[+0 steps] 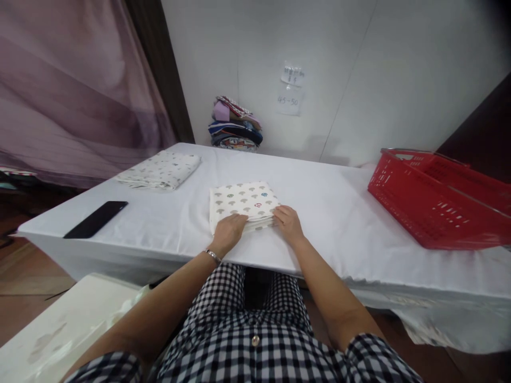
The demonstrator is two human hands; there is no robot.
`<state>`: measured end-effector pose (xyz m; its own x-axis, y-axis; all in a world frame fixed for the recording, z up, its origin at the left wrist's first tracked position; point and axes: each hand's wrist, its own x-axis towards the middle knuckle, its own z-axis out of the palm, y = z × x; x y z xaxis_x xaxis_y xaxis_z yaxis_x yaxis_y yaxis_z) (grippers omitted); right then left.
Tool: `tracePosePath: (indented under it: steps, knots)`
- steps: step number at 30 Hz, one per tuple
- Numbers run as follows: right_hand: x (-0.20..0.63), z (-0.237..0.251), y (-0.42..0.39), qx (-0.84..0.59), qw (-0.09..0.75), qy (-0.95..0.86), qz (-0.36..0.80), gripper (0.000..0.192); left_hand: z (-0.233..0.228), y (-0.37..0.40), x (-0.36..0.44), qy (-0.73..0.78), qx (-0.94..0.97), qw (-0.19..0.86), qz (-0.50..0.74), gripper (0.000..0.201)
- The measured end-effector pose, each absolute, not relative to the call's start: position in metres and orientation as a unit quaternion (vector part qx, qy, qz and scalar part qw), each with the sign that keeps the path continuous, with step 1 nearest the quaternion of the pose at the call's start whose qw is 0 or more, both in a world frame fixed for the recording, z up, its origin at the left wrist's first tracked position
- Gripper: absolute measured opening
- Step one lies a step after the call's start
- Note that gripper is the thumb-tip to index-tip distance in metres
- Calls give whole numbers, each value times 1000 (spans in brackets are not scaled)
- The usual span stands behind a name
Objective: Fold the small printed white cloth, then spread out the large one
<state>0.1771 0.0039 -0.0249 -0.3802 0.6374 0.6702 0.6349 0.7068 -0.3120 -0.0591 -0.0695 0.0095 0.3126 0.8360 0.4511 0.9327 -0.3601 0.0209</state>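
The folded cloth (242, 205), cream with small printed figures, lies flat on the white table (327, 207), close to the near edge and directly before you. It looks soft, light and limp, in several layers, so I judge the layers may slide apart if you lift only the top one. Your left hand (228, 233) rests on its near left corner and your right hand (288, 223) on its near right corner; both lie flat on it, not closed around it. Better to take hold under the whole thickness at these corners. A second folded cloth (162, 170) lies far left, a black phone (96, 219) nearer, and a red basket (435, 205) well to the right.
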Motion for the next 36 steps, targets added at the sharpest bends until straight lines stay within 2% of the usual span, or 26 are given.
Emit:
tracePosePath:
  steps: [4, 11, 16, 25, 36]
  knots:
    - [178, -24, 2, -386, 390, -836, -17, 22, 4, -70, -60, -526, -809, 128, -229, 30]
    - [190, -21, 1, -402, 385, -831, -19, 22, 7, -70, -60, -544, -807, 123, -193, 31]
    - [193, -16, 0, -415, 360, -835, -17, 23, 3, -69, -61, -533, -808, 118, -222, 31]
    - [186, -8, 3, -444, 323, -831, -91, 21, 9, -69, -56, -548, -810, 93, -189, 38]
    - [203, -14, 6, -403, 284, -869, -42, 31, 5, -66, -64, -538, -811, 98, -209, 46]
